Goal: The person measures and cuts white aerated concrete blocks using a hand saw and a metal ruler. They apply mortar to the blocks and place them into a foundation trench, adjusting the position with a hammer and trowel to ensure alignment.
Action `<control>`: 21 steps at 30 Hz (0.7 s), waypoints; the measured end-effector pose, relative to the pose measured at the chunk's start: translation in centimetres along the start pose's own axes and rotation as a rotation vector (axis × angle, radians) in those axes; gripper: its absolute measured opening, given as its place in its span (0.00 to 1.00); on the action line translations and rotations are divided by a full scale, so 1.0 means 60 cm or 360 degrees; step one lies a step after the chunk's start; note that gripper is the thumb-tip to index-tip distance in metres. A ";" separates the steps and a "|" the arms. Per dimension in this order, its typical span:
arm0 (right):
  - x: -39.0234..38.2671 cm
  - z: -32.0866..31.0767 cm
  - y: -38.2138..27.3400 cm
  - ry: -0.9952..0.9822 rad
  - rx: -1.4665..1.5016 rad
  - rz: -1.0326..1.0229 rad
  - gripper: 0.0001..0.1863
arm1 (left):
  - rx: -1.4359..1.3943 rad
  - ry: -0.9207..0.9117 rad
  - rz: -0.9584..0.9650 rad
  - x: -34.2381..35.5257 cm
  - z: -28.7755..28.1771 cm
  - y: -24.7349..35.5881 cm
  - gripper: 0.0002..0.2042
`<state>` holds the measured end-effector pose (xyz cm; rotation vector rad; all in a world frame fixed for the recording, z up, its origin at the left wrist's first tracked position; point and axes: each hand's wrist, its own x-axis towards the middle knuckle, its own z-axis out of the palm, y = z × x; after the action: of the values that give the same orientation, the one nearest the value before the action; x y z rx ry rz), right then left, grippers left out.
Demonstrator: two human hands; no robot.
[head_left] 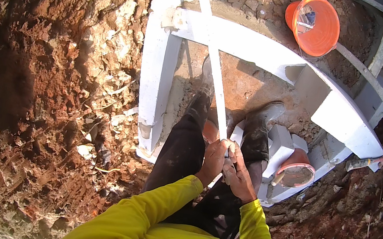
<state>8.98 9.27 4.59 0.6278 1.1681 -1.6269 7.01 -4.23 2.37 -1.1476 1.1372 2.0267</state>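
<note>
A long, straight, pale bar runs from the far edge of the view down to my body, crossing over a white block wall. My left hand is closed around its near end. Just to the right, my right hand is also closed, its fingers meeting the left hand's at that same end. A small greyish bit shows between the fingers, too hidden to name. Both hands are in front of my thighs, above my dark trousers and boots.
White block walls surround my feet, with a curved top ahead. An orange bucket lies tilted beyond. Near my right leg are loose white blocks and a reddish bucket of grey material. Rough earth rises at left.
</note>
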 end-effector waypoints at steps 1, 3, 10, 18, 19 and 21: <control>-0.008 -0.010 -0.010 0.0022 -0.0083 0.0015 0.37 | 0.0171 0.0118 0.0107 0.005 0.004 -0.009 0.15; -0.015 -0.038 -0.005 0.0103 -0.0483 -0.0119 0.34 | 0.0512 0.0349 0.0310 0.031 0.008 -0.017 0.15; -0.024 -0.187 -0.003 0.0371 -0.1482 -0.0546 0.30 | 0.0297 0.0559 0.0436 0.241 -0.058 0.142 0.08; 0.161 -0.189 -0.107 0.0667 -0.2089 -0.0681 0.28 | 0.0338 0.1142 0.0216 0.404 -0.133 0.252 0.08; 0.179 -0.190 -0.098 0.0729 -0.2158 -0.0733 0.28 | 0.0330 0.1143 0.0181 0.416 -0.136 0.255 0.09; 0.195 -0.197 -0.085 0.0755 -0.2090 -0.0609 0.27 | 0.0309 0.1141 0.0150 0.433 -0.145 0.255 0.09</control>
<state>-1.60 15.31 -7.83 -0.1148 2.4310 -0.6469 -13.89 -18.12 -16.49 -1.8067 1.7015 1.5392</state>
